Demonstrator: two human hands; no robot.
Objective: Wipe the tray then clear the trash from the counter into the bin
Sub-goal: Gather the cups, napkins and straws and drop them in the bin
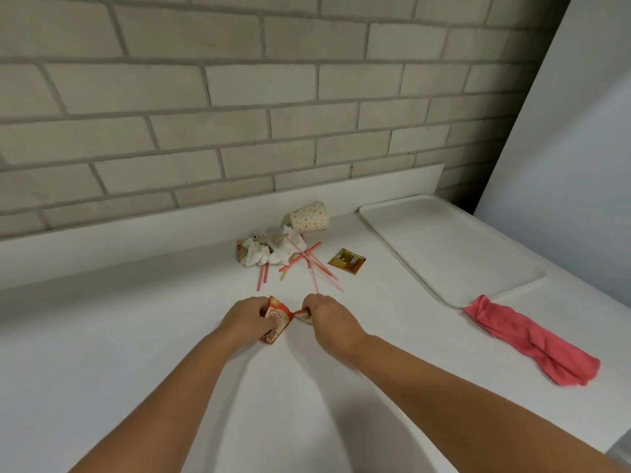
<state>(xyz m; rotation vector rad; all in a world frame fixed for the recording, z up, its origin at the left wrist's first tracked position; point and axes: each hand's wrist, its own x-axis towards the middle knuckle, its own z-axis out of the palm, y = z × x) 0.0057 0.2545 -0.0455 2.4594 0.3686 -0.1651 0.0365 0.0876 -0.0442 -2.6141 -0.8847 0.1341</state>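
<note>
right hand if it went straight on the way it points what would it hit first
Likely the left hand: the right hand points leftward and slightly toward the wall, and both pinch the red wrapper between them. Depth is unclear; it might pass just beyond.

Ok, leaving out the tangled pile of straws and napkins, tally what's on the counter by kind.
cup: 1
tray: 1
cloth: 1
brown sachet: 1
red wrapper: 1, gripped by left hand and right hand
Total: 5
</note>
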